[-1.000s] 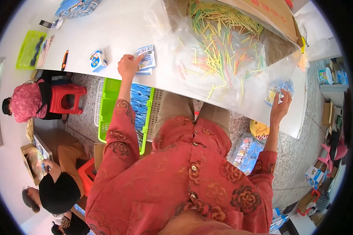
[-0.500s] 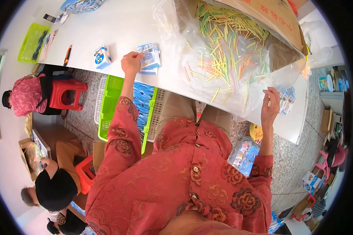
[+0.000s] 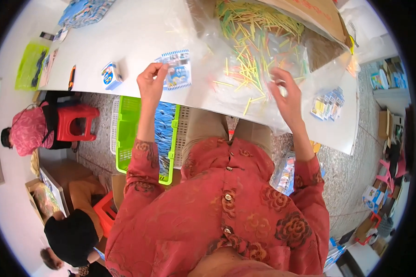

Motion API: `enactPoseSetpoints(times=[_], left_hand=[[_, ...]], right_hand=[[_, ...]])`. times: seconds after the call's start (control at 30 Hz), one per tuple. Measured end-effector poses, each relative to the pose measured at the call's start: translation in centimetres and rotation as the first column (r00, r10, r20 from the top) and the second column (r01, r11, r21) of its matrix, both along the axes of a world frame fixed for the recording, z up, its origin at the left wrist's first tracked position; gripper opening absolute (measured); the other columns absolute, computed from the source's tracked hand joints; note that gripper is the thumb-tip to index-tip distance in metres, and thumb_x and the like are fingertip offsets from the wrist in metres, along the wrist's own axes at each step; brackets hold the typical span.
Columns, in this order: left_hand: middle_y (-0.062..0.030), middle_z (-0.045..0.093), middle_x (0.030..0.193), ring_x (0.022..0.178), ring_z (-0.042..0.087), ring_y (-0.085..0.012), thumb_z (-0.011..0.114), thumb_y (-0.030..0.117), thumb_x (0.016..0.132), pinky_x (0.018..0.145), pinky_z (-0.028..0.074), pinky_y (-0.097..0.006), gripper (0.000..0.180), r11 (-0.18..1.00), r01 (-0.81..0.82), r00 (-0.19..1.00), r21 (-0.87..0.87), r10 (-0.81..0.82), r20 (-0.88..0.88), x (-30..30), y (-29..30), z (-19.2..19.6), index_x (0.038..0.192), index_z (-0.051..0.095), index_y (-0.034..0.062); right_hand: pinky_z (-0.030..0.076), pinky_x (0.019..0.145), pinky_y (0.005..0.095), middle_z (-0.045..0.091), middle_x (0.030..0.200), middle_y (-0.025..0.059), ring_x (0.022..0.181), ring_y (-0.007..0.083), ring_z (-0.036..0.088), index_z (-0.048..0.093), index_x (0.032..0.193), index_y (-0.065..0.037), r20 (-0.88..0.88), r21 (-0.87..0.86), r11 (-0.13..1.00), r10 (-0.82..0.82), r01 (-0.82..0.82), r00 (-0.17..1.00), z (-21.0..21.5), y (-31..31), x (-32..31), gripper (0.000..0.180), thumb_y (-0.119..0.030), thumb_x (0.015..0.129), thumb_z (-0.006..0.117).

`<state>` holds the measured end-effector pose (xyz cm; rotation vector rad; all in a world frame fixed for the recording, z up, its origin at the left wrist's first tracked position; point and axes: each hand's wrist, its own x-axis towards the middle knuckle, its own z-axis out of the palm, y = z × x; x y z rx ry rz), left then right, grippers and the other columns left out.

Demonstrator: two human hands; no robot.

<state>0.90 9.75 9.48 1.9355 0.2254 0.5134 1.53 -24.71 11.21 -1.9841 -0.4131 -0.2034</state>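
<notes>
Between its fingertips, my left hand (image 3: 151,83) pinches the edge of a small blue-and-white printed packet (image 3: 178,71) at the table's near side. My right hand (image 3: 287,94) is over the spread clear plastic, its thumb and forefinger apart and its other fingers curled; no object shows in it. Just left of that hand lie loose thin sticks (image 3: 247,60), mostly yellow with some red and green. They spill out of a large cardboard box (image 3: 309,14) lined with plastic. Several flat packets (image 3: 328,105) lie overlapped on the table to the right of my right hand.
A small blue-and-white box (image 3: 111,75) and an orange-and-black cutter (image 3: 72,77) lie left on the white table (image 3: 138,32). Below its edge is a green basket (image 3: 125,152) with blue packets. A green tray (image 3: 28,69) is far left. People sit near red stools (image 3: 76,122).
My right hand has moved left from beside the packets on the right to the loose sticks. In my left hand, the packet now appears larger and flatter. The whole view has shifted slightly.
</notes>
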Motion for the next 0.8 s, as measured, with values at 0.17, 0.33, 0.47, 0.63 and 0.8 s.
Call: enactPoseSetpoints(times=[0.17,0.33,0.47,0.63,0.8], left_hand=[[0.0001,0.061,0.073,0.068,0.050,-0.0051,0.062,0.006,0.084,0.063,0.039,-0.020,0.010,0.918,0.375,0.927,-0.130,-0.370,0.062,-1.9,-5.1,2.1,0.079,0.064,-0.0014],[-0.0052,0.063,0.077,0.071,0.057,-0.0094,0.061,0.006,0.084,0.067,0.044,-0.024,0.009,0.825,0.554,0.832,-0.115,-0.551,0.058,-3.2,-7.7,2.4,0.079,0.064,-0.0015],[-0.0047,0.063,0.077,0.071,0.054,-0.0090,0.069,0.007,0.077,0.065,0.043,-0.024,0.012,0.798,0.592,0.803,-0.109,-0.596,0.001,-3.9,-8.5,1.3,0.083,0.064,-0.0019],[-0.0043,0.062,0.069,0.061,0.050,-0.0078,0.071,0.007,0.074,0.059,0.042,-0.024,0.012,0.825,0.539,0.832,-0.170,-0.552,-0.044,-4.6,-10.2,0.3,0.079,0.065,-0.0017],[-0.0030,0.060,0.063,0.058,0.050,-0.0057,0.072,0.004,0.073,0.055,0.041,-0.023,0.011,0.842,0.532,0.841,-0.090,-0.538,-0.052,-4.9,-10.8,1.1,0.072,0.063,-0.0015]], right_hand=[[0.043,0.085,0.0285,0.059,0.105,0.0076,0.093,0.0160,0.055,0.054,0.116,-0.003,-0.018,0.099,0.967,0.238,-0.235,0.971,2.3,4.8,1.4,0.034,-0.010,0.084,0.062],[0.046,0.068,0.0288,0.063,0.079,0.0047,0.073,0.0137,0.056,0.064,0.094,-0.001,-0.281,0.006,0.881,0.455,-0.473,0.845,2.5,5.6,1.5,0.019,-0.014,0.081,0.066],[0.044,0.061,0.0327,0.060,0.073,0.0115,0.066,0.0222,0.057,0.063,0.085,0.001,-0.122,-0.121,0.902,0.400,-0.414,0.908,2.7,5.3,0.5,0.015,-0.014,0.081,0.065],[0.045,0.062,0.0348,0.060,0.077,0.0133,0.071,0.0270,0.058,0.061,0.086,0.000,-0.026,-0.215,0.883,0.422,-0.417,0.906,2.7,4.8,-0.1,0.014,-0.013,0.081,0.063],[0.045,0.065,0.0347,0.061,0.079,0.0129,0.075,0.0265,0.058,0.061,0.087,0.000,0.009,-0.193,0.893,0.416,-0.407,0.909,2.4,4.5,-0.4,0.013,-0.011,0.080,0.064]])
